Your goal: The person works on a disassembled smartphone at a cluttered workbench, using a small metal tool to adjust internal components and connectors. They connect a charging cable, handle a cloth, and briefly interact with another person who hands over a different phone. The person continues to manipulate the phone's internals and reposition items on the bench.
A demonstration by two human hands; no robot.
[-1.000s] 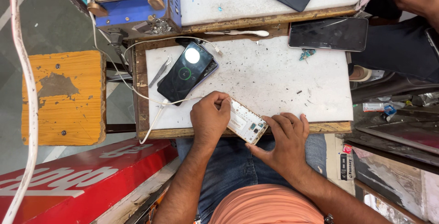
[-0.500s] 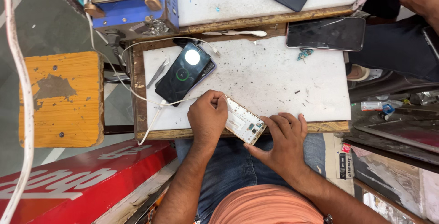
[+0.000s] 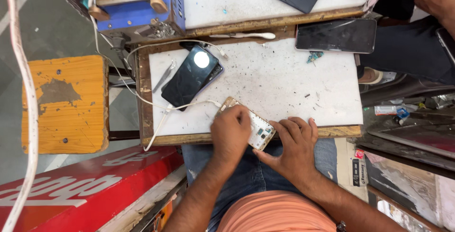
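- Here, we have an opened phone (image 3: 258, 130) with its back off, lying at the near edge of the white surface (image 3: 284, 85), partly over the wooden rim and just above our lap.
- Our left hand (image 3: 231, 135) lies curled over the phone's upper end, fingers bent down onto it; whether it pinches a small part or tool under the fingers, we cannot tell.
- Our right hand (image 3: 295, 149) is spread open, thumb and fingertips pressed against the phone's lower corner and the edge of the surface to brace it.
- To do this well, we judge that the right hand should pin the frame flat so it cannot slide off the rim, while the left works with light, short pressure.
- It looks wise to shift the phone further onto the surface, since it sits close to the drop.
- A white cable (image 3: 161, 113) runs just beside the left hand; we keep it from snagging the fingers.
- The dark phone (image 3: 192, 76) with a bright spot of light on its glass and the tweezers (image 3: 166, 75) lie well apart to the left, within reach.
- Small specks litter the surface, so we watch for tiny loose parts among them.
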